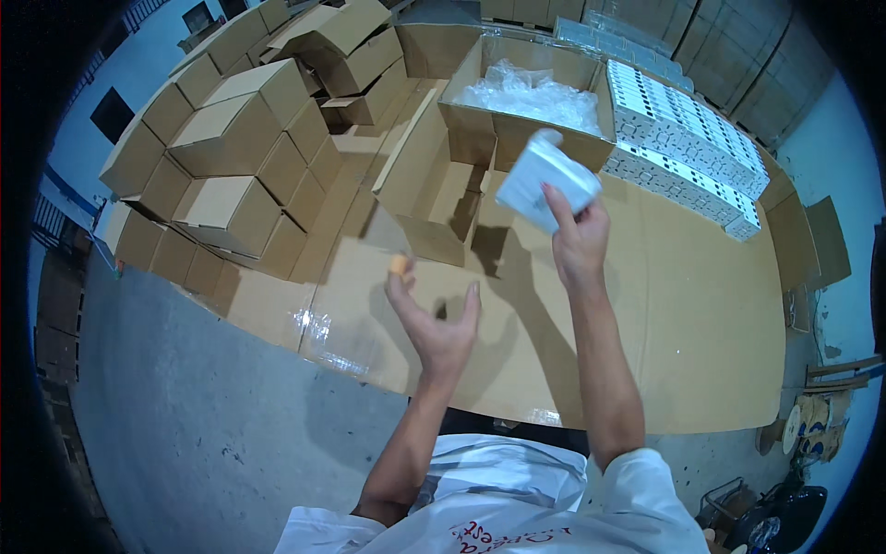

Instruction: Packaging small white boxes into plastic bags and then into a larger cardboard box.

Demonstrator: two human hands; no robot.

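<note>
White small box [546, 180], blurred, sits gripped in the raised right hand [577, 238] above the cardboard-covered work surface [701, 314]. Left hand [439, 319] is spread wide and holds nothing, palm up, a tan cap on its fingertip [399, 266], just below an open brown carton [426, 189]. Beyond stand a carton of clear plastic bags [535, 92], rows of white boxes [688, 148] and stacked brown cartons [231, 157].

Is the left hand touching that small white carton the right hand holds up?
Apart. The head view shows the left hand open below the small white carton, brown cardboard between them.
</note>
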